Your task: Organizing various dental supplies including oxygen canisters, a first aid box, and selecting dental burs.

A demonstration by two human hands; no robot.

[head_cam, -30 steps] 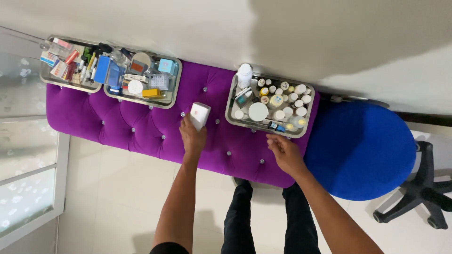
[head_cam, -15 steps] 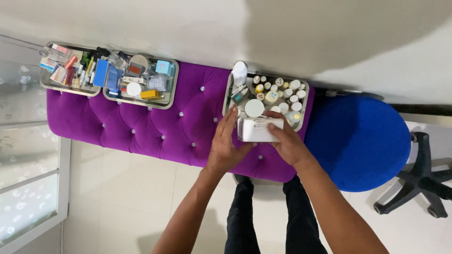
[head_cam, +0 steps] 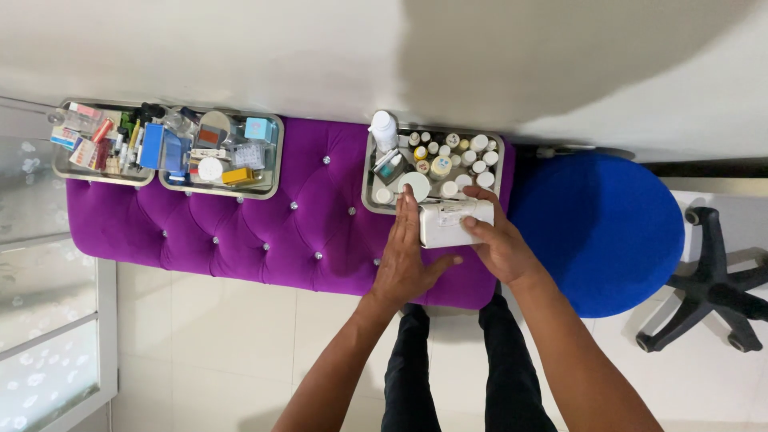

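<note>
Both hands (head_cam: 456,240) now grip the white box (head_cam: 454,223) over the tray (head_cam: 370,196).

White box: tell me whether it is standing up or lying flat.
Lying flat. The white box has its long side level across the near edge of the tray, held between the left hand and right hand.

Home room: tufted purple bench (head_cam: 240,232), cosmetics trays (head_cam: 220,156), blue swivel chair (head_cam: 600,232).
</note>
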